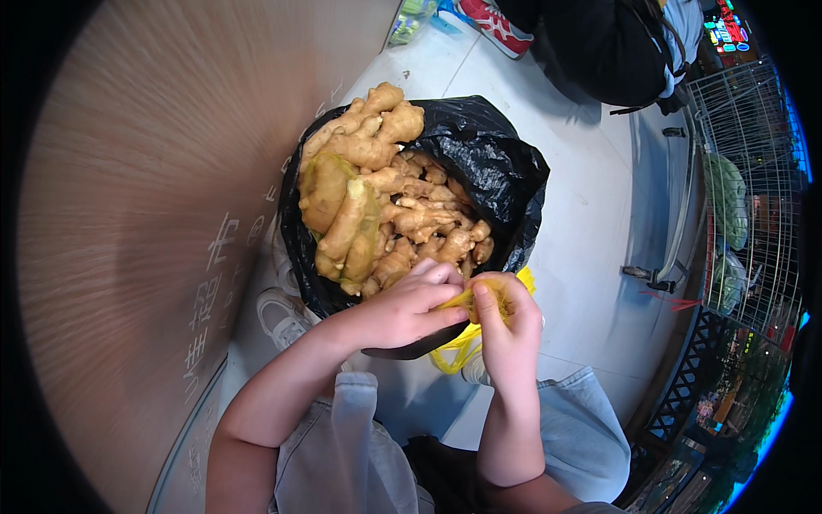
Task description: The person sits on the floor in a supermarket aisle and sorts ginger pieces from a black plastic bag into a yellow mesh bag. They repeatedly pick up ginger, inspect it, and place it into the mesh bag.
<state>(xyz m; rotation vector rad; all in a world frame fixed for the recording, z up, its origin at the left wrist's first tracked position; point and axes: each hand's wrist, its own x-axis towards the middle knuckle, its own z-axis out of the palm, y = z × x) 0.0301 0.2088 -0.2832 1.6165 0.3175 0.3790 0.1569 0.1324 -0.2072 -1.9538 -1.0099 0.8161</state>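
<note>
A black plastic sack (488,154) stands on the floor before me with its mouth folded wide. Loose ginger roots (424,218) fill it, and larger ginger pieces (379,132) lie at its far left rim. Some ginger near the left side sits in a yellow mesh net bag (324,186). At the sack's near edge, my left hand (411,308) pinches one end of a yellow mesh net (457,299) between thumb and fingers. My right hand (507,315) grips the bunched net close beside it. Whether this net contains anything is hidden by my fingers.
A wood-grain panel (148,167) bearing writing rises on the left. More yellow netting (459,353) hangs below my hands, by my shoe (475,369). Another person's red shoe (498,29) is at the top. A wire cart (738,193) holding green bagged goods stands right.
</note>
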